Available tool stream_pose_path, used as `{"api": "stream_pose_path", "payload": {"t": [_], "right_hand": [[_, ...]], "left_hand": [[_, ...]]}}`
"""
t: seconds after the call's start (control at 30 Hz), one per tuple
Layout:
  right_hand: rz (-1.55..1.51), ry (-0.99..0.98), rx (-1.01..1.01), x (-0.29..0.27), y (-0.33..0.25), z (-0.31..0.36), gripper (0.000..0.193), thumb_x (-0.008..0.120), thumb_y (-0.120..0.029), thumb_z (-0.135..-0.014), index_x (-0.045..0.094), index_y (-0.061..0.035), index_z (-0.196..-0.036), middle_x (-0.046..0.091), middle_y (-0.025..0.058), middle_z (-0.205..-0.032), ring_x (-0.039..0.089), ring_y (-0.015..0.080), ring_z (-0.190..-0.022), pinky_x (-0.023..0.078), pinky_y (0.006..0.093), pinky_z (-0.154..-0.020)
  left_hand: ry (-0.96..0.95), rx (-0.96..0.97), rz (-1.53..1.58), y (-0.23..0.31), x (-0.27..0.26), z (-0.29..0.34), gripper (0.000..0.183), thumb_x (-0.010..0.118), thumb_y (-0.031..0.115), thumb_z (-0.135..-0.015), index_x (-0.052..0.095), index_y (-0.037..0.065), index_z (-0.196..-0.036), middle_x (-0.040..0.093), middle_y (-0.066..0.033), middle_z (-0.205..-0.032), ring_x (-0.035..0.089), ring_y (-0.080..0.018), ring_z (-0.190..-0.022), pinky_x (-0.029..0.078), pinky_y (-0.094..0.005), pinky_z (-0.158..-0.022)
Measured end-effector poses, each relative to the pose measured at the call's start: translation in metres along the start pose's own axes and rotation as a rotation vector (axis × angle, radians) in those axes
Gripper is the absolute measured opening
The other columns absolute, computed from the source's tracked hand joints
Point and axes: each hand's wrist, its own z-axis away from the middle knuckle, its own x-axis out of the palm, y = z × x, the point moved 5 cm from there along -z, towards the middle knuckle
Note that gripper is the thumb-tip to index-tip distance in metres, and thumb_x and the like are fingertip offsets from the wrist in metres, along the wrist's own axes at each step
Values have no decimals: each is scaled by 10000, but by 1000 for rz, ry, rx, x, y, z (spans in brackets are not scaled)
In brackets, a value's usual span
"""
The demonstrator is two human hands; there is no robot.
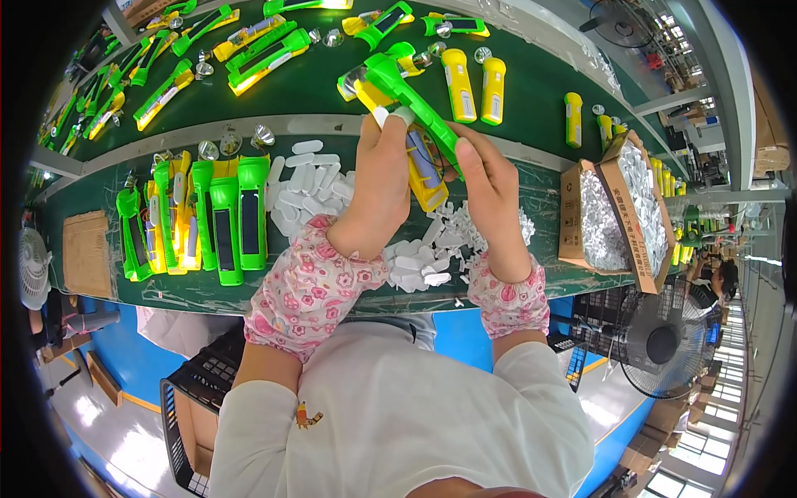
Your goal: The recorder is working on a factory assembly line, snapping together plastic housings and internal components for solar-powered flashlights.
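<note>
A flashlight with its two body halves parted is held over the bench in front of me. My left hand point(380, 183) is closed around the yellow flashlight half point(430, 184), which has a pale cylindrical battery and thin wires inside. A white piece shows by the left thumb. The green flashlight half point(407, 98) slants across above it, its lower end pinched by my right hand point(491, 178); some right fingers are hidden behind the halves. Below the hands lie a pile of white oval pieces point(415, 266) and a heap of small white parts point(465, 228).
Several green and yellow flashlights point(226, 224) stand in a group at left, beside more white oval pieces point(311, 187). Others fill the green conveyor belt point(332, 95) beyond. A cardboard box point(618, 207) of small parts sits at right, near a black fan point(660, 340).
</note>
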Motion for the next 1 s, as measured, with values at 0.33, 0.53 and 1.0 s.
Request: {"api": "stream_pose_path", "payload": {"t": [0.33,0.53,1.0], "right_hand": [[439,186,-258,9,-11,15,282,456,-175,-986,608,19,-1126,617,183,-955,600,301,-795,481,376,-724],[412,263,-283,10,-5,25,303,413,-161,-992,608,14,-1146,600,184,-932,598,286,-801,474,366,-721],[366,211,-123,13,-1,25,295,434,-158,-992,598,8,-1172,600,168,-906,604,269,-782,484,355,-707]], "left_hand": [[20,-29,55,-19,-6,-6,201,403,181,-952,492,39,-1063,575,-73,-954,591,-176,-853,501,-353,-757],[7,11,49,-17,-5,-7,191,429,177,-954,500,39,-1066,579,-63,-938,595,-167,-842,499,-351,-745],[23,-47,-3,-18,-13,-8,194,465,171,-945,498,34,-1079,574,-69,-973,587,-173,-886,488,-348,-785]]}}
